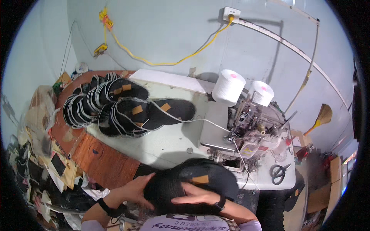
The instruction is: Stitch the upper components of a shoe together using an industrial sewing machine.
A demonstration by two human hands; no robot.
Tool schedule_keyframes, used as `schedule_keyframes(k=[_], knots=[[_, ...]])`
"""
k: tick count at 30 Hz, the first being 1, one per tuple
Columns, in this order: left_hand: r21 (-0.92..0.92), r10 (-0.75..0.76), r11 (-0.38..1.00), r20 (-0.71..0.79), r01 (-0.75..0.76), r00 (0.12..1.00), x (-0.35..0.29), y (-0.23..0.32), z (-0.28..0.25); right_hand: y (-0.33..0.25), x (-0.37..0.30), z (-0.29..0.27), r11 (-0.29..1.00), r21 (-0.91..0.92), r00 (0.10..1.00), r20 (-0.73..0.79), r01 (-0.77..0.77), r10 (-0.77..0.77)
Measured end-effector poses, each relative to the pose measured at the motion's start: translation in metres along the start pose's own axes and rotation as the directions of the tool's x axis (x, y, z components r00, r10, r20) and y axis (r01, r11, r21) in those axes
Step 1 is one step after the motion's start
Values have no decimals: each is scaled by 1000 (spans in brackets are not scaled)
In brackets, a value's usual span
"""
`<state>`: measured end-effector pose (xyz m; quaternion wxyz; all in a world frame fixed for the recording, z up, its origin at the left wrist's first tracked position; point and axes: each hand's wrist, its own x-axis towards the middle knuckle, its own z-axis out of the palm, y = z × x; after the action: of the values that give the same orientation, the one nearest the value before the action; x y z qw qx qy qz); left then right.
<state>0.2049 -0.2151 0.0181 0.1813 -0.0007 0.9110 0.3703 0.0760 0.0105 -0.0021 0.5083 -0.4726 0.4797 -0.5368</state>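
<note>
A stack of black sole-shaped pieces (pixel 221 175), the top one with a tan tag (pixel 200 179), lies at the table's front edge, close to my body. My left hand (pixel 137 191) wraps round the stack's left end, thumb on the near side. Across the near side of the stack, my right hand (pixel 196 195) grips it with the fingers pointing left; some fingertips are hidden among the pieces. Farther back on the left lies a pile of similar black soles (pixel 125 109) with pale edging and tan tags. A pale edging strip (pixel 210 121) runs from them to the sewing machine (pixel 250 133).
Two white thread cones (pixel 229 87) stand behind the machine. Black scissors (pixel 279 175) lie at the table's right corner. A reddish-brown wooden board (pixel 96 154) forms the left front edge. Scraps and bags (pixel 40 111) crowd the left side. A yellow cord (pixel 154 64) hangs on the wall.
</note>
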Motion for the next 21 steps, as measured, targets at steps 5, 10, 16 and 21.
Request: schedule_keyframes(k=[5, 10, 16, 21], knots=[[-108, 335, 933, -82, -343, 938, 49, 47, -59, 14, -6, 1, 931, -365, 990, -135, -9, -43], [17, 615, 778, -223, -628, 756, 68, 125, -89, -52, -58, -6, 779, -615, 854, -332, 127, -401], [57, 975, 144, 162, -988, 152, 48, 204, -118, -183, -141, 16, 384, -629, 386, -142, 676, -912], [-118, 980, -84, -188, -989, -61, 17, 230, -103, -219, -148, 37, 9, -729, 248, 221, 684, -943]])
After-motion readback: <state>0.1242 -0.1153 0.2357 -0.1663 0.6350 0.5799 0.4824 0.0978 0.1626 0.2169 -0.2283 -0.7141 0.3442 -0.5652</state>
